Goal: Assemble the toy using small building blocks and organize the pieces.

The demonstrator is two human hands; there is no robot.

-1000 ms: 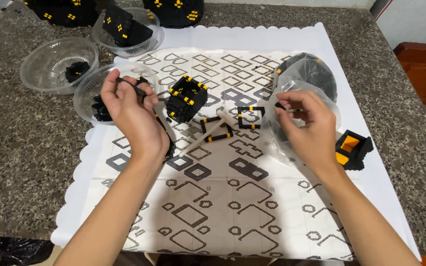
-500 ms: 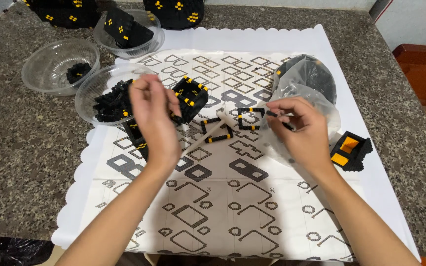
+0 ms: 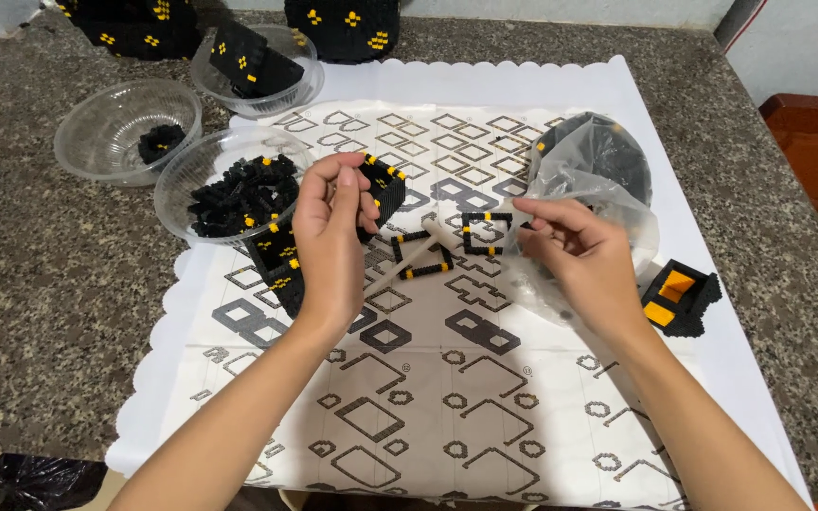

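Pinching a small black piece, the left hand hovers at 3 o'clock of the clear bowl of black bricks, while the right hand pinches the square frame beside the plastic bag.

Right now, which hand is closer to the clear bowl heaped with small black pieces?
Left. The left hand is raised just beside the bowl's rim; the right hand is far across the mat by the plastic bag.

A patterned paper mat lies under both hands on a speckled stone counter. Beyond the left hand sit three clear bowls: one nearly empty, one with a black block. Right of the right hand rests a small black-and-orange piece.
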